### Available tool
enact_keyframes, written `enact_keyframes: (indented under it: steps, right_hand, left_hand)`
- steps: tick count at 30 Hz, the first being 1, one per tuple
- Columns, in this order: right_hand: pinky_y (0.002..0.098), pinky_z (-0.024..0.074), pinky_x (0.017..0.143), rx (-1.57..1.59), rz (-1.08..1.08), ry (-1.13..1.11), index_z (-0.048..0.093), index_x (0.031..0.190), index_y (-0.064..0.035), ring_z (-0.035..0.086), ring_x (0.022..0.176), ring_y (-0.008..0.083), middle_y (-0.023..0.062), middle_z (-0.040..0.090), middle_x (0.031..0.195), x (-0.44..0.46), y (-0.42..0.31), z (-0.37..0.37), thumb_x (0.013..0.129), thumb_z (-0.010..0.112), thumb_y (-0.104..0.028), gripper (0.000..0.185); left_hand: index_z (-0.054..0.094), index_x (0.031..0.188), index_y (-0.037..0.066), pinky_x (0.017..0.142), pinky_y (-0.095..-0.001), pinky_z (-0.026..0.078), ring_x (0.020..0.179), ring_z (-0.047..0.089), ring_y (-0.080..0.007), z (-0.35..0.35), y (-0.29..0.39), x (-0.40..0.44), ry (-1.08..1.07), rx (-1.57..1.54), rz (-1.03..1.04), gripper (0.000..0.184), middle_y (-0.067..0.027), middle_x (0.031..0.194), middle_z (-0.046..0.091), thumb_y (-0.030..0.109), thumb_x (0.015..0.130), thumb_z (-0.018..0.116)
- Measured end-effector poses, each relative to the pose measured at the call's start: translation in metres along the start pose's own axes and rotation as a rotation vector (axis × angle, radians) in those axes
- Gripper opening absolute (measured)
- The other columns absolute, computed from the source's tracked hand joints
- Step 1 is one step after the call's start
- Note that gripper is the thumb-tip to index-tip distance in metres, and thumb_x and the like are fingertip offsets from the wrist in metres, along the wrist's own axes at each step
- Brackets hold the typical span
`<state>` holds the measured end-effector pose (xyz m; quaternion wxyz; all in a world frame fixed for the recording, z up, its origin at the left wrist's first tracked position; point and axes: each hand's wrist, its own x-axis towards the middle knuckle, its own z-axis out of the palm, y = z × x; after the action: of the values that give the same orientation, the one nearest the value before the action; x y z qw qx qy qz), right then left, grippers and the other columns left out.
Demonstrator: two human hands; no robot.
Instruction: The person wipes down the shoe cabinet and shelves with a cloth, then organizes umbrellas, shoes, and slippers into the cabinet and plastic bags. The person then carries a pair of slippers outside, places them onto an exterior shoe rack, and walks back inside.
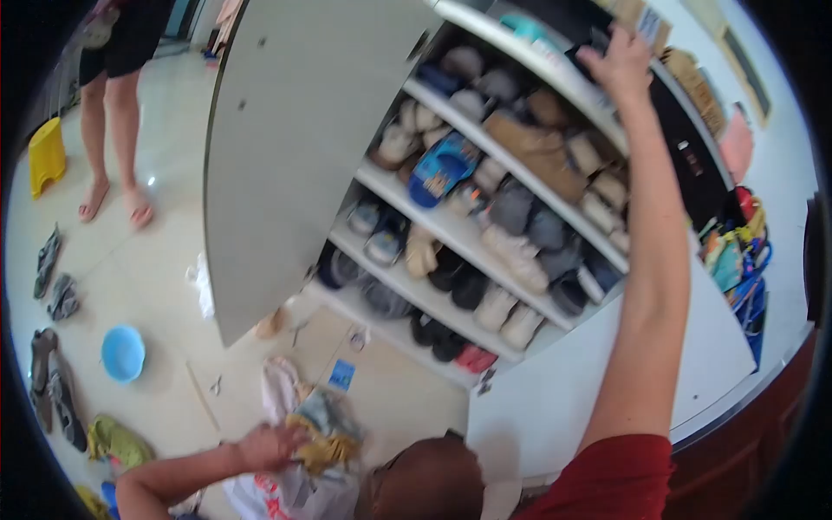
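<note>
My right hand [620, 65] reaches up to the top of a white shoe cabinet, thumb and fingers apart, beside a small dark object whose kind I cannot make out. Several rows of shoes fill the open cabinet shelves [451, 217], with a blue clog [444, 169] sticking out in the middle. Low on the left, my left hand [273, 446] is closed on a yellow cloth [325, 451]. That cloth lies with grey-blue and pale pink cloths over a white plastic bag [299, 494] with red print.
An open cabinet door [295, 147] swings out left; another [598, 373] hangs low right. On the floor are a blue basin [123, 354], green clogs [120, 440], sandals [48, 260] and a blue card [341, 374]. Another person [113, 130] stands near a yellow stool [47, 156].
</note>
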<state>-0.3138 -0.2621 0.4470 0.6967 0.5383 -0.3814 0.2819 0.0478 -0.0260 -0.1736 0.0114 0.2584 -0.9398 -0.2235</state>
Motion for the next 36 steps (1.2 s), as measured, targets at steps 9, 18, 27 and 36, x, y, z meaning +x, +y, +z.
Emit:
enact_keyframes:
  steps: [9, 18, 27, 36]
  right_hand:
    - [0.0405, 0.0446, 0.067, 0.87, -0.42, -0.448, 0.06, 0.088, -0.0079, 0.058, 0.076, 0.0309, 0.0103, 0.057, 0.078, -0.207, -0.186, -0.151, 0.077, 0.067, -0.013, 0.014]
    - [0.0421, 0.05, 0.085, 1.076, -0.141, -1.676, 0.062, 0.102, -0.0045, 0.061, 0.099, 0.0343, 0.0152, 0.064, 0.104, -0.497, -0.273, -0.183, 0.081, 0.065, -0.021, 0.027]
    - [0.0435, 0.0418, 0.101, 1.23, 0.293, -1.439, 0.043, 0.131, -0.0027, 0.042, 0.127, 0.0376, 0.0247, 0.043, 0.134, -0.652, -0.362, -0.135, 0.074, 0.069, -0.014, 0.064]
    - [0.0431, 0.0384, 0.103, 1.507, 0.163, -1.582, 0.048, 0.125, -0.0016, 0.044, 0.123, 0.0368, 0.0205, 0.046, 0.129, -0.599, -0.458, -0.177, 0.071, 0.07, -0.018, 0.061]
  left_hand:
    - [0.032, 0.128, 0.004, 0.071, -0.036, 0.049, 0.099, 0.049, -0.024, -0.075, -0.046, -0.019, 1.159, -0.539, -0.62, 0.065, -0.0142, 0.119, 0.042, 0.009, 0.078, 0.072]
    - [0.022, 0.144, 0.01, 0.087, -0.042, 0.05, 0.121, 0.05, -0.0338, -0.099, -0.076, -0.006, 0.923, -0.34, -0.671, 0.074, -0.0202, 0.138, 0.045, 0.022, 0.087, 0.068]
    - [0.023, 0.145, 0.011, 0.098, -0.0378, 0.047, 0.123, 0.05, -0.0279, -0.079, -0.102, -0.003, 0.907, -0.388, -0.769, 0.065, -0.0167, 0.141, 0.042, 0.011, 0.092, 0.061]
    - [0.024, 0.146, 0.01, 0.09, -0.0376, 0.051, 0.12, 0.054, -0.0304, -0.077, -0.102, 0.004, 0.865, -0.384, -0.791, 0.071, -0.0174, 0.142, 0.042, 0.015, 0.088, 0.065]
